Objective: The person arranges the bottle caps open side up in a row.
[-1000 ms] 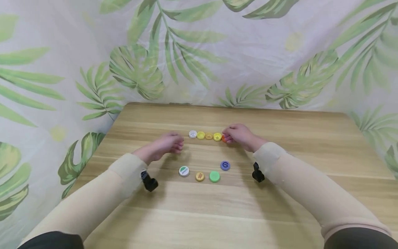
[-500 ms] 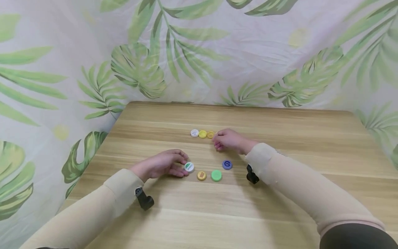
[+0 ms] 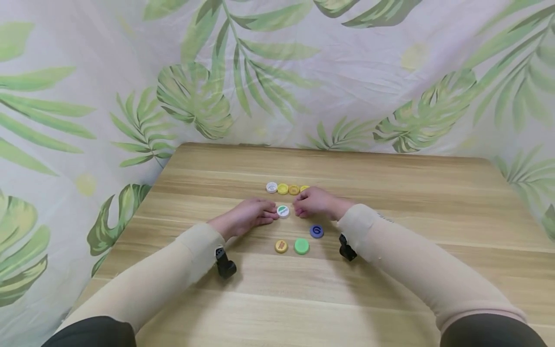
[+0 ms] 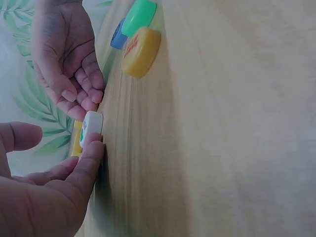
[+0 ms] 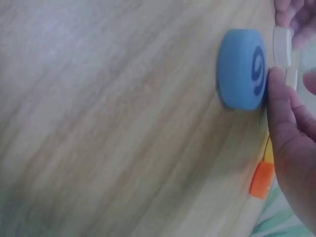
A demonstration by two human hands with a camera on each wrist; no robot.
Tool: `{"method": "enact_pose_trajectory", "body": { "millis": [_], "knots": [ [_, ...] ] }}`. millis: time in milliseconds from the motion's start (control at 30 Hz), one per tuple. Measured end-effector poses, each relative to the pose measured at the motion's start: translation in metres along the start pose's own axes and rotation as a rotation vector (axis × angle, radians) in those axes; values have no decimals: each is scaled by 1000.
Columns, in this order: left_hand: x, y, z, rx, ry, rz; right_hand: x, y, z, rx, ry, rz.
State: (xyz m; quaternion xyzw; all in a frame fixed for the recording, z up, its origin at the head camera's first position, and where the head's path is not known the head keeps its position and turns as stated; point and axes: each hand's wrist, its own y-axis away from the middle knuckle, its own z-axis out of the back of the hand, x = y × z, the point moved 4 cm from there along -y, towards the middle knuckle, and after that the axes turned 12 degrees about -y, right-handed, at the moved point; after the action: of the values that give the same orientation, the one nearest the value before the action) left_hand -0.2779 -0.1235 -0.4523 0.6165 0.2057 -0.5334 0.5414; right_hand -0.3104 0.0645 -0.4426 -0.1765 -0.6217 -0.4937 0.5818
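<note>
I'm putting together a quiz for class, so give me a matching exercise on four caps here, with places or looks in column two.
1. White cap with green mark
2. Blue cap
3. Green cap
4. Orange cap

A. Dark swirl on top
B. Not visible in the head view
C. Between left hand and right hand
D. Nearest the yellow cap with red print

Pairs: 1-C, 2-A, 3-D, 4-B

White cap [image 3: 283, 212], blue cap [image 3: 316, 231] and green cap [image 4: 139, 18] look like smooth plastic, green with a slight gloss. Tabletop [image 3: 260, 308] shows wood grain, smooth, low sheen. Backdrop [image 3: 347, 72] is creased printed cloth; sleeves [image 3: 412, 253] are matt cloth.
</note>
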Motion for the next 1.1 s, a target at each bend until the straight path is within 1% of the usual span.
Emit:
{"method": "enact_pose_trajectory", "body": {
  "millis": [67, 200, 333, 467, 633, 700, 833, 900, 967, 1100],
  "knots": [
    [-3, -4, -2, -4, -28, 7, 1, 0, 0, -14, 72, 19],
    [-10, -9, -6, 0, -76, 2, 4, 0, -2, -44, 187, 67],
    [-16, -13, -9, -8, -102, -2, 7, 0, -5, -75, 245, 100],
    [-19, -14, -10, -10, -130, 0, 7, 2, -7, -100, 275, 96],
    [-22, -16, -10, -2, -156, -1, 7, 2, -8, -107, 257, 109],
    [-25, -18, -9, -3, -162, -16, 8, 2, -6, -124, 238, 118],
    [-33, -22, -9, -45, -168, -69, 12, 3, 3, -175, 165, 129],
    [-37, -24, -11, -64, -156, -90, 14, 5, 7, -180, 111, 132],
    [-39, -26, -12, -81, -146, -101, 16, 7, 11, -178, 83, 129],
    [-43, -31, -16, -85, -111, -118, 16, 8, 16, -172, 26, 116]
  ]
}}
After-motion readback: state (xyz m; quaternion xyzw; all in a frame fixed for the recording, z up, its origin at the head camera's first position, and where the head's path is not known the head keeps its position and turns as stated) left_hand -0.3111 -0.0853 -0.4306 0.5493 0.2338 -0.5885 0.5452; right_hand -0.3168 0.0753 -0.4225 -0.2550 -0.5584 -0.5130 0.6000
